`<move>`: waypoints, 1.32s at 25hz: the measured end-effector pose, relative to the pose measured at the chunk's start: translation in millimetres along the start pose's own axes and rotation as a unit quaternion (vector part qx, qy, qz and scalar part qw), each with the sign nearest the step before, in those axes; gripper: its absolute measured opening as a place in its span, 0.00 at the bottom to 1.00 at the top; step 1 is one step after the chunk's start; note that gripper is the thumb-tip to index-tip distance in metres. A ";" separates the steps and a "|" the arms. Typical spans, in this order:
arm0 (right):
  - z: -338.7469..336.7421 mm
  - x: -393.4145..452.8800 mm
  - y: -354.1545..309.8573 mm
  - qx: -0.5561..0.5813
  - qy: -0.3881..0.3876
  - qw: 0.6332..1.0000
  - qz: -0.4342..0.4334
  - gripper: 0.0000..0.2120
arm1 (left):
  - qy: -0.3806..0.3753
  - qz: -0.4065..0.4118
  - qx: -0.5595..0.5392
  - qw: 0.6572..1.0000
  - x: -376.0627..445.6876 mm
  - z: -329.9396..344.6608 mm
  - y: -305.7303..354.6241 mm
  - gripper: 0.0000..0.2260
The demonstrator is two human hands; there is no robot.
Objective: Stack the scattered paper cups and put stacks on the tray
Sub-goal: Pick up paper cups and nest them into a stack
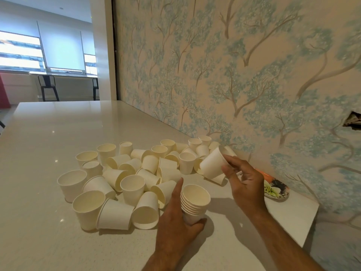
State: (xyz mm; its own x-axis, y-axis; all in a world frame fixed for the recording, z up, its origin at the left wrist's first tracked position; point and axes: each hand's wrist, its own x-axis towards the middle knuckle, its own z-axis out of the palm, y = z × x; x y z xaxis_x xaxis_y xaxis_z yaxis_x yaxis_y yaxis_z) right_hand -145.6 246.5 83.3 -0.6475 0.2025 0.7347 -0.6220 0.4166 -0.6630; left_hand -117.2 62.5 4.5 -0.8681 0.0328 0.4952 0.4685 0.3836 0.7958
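Paper cups (pixel 132 173), plain white, lie scattered in a loose heap on a pale speckled counter (pixel 48 137); some stand upright, some are upturned, others lie on their sides against one another. The counter, the largest thing in view, runs along a wall papered with blue-green trees (pixel 244 65), and the heap reaches almost to that wall at its far end. Just on the near side of the heap, the left hand (pixel 175 229) grasps a nested stack of cups (pixel 194 204) round its lower part, mouth upward, with the forefinger stretched up along the stack's side. Beyond the stack and nearer the wall, the right hand (pixel 244 184) holds a single cup (pixel 213 163) above the edge of the heap, tilted with its base toward the wall, fingertips curled on that base. Behind the right hand, close to the wall, lies a flowered tray (pixel 276 190), largely hidden by the hand; whether anything rests on it cannot be told.
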 end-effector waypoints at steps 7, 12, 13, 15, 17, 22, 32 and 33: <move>6.0 -25.8 -18.1 -0.072 -0.189 0.954 -0.222 0.10 | -0.015 -0.002 0.015 1.000 0.9 0.1 -0.3 0.54; 10.0 -34.9 -4.8 -0.045 -0.271 0.943 -0.188 0.12 | -0.001 0.018 0.006 1.000 -0.8 1.5 -2.8 0.48; 9.3 -32.0 -5.0 -0.029 -0.256 0.950 -0.175 0.11 | 0.001 0.014 0.002 1.000 -0.6 1.9 -4.0 0.47; 9.9 -22.0 1.3 -0.035 -0.194 0.970 -0.139 0.10 | 0.003 0.005 -0.011 1.000 0.4 2.2 -5.1 0.47; 12.4 -8.1 20.5 -0.092 -0.124 0.986 -0.055 0.11 | 0.002 0.000 -0.015 1.000 0.5 2.0 -4.8 0.47; 15.3 23.0 72.0 -0.346 -0.202 0.910 0.108 0.29 | -0.003 -0.002 -0.013 1.000 1.5 2.2 -5.1 0.47; 24.0 26.1 104.1 -0.546 -0.233 0.798 0.105 0.39 | -0.004 0.006 -0.013 1.000 0.9 3.9 -5.5 0.47; 23.2 25.0 105.7 -0.536 -0.226 0.805 0.118 0.39 | -0.001 0.012 -0.012 1.000 1.0 4.1 -5.4 0.47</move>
State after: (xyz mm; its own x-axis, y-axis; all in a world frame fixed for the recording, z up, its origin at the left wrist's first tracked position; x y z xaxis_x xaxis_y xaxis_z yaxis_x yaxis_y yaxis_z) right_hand -237.8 275.0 28.2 -0.9362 0.1458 0.3197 0.1220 0.9881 -0.0931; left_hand -121.3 64.3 -0.8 -0.8565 0.0432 0.5144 0.4935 0.3605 0.7915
